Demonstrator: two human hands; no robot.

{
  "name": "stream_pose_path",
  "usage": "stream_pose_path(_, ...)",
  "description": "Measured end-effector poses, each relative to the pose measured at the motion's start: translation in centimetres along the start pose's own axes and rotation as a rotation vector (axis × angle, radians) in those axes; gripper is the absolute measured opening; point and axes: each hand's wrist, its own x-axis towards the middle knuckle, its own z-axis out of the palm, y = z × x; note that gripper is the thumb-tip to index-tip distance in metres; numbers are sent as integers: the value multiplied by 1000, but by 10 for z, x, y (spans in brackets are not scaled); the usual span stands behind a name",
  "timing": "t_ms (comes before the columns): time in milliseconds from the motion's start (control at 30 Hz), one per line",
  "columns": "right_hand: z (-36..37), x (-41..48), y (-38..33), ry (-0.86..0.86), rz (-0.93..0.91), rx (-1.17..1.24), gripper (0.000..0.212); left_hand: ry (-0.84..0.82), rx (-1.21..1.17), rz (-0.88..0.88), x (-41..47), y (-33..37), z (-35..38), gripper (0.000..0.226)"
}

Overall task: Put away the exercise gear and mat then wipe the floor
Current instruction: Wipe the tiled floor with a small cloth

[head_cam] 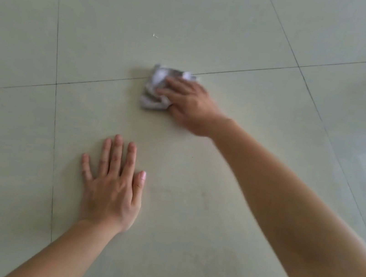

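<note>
We are bracing our left hand (111, 183), spread flat, on the near pale tiled floor (207, 250); our right hand (188, 105) is pressing the crumpled grey-white cloth (156, 86) farther off, with small white crumbs (155, 35) lying beyond, slightly left.

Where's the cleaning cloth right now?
The crumpled cloth lies on the tiled floor near the middle of the head view, pressed under the right hand, on a grout line, beyond the flat left hand.
</note>
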Motion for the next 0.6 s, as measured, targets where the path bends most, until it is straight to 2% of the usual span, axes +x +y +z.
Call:
stream_pose_path(67, -14, -23, 63, 208, 249, -58, 35, 15, -1, 1, -1, -1, 0, 65)
stream_pose_path(133, -41, -63, 119, 178, 664, -110, 42, 16, -5, 0, -2, 0, 0, 65)
stream_pose_path(200, -58, -96, 145, 131, 1110, -54, 50, 10, -5, -1, -1, 1, -1, 65)
stream_pose_path(233, -60, -102, 143, 126, 1238, -20, 52, 7, -6, -2, -2, 1, -1, 65)
stream_pose_path(267, -56, -100, 133, 122, 1273, -13, 53, 7, -7, -1, -2, 1, -1, 65)
stream_pose_path(333, -44, -85, 102, 95, 1115, -15, 56, 10, -10, -5, -2, 1, -1, 64)
stream_pose_path(500, -20, -44, 20, -81, 430, -7, 50, 17, -2, -8, -1, 1, 0, 65)
stream_pose_path(600, -19, -50, 37, -95, 187, -9, 45, 20, -3, -11, -1, 1, 0, 65)
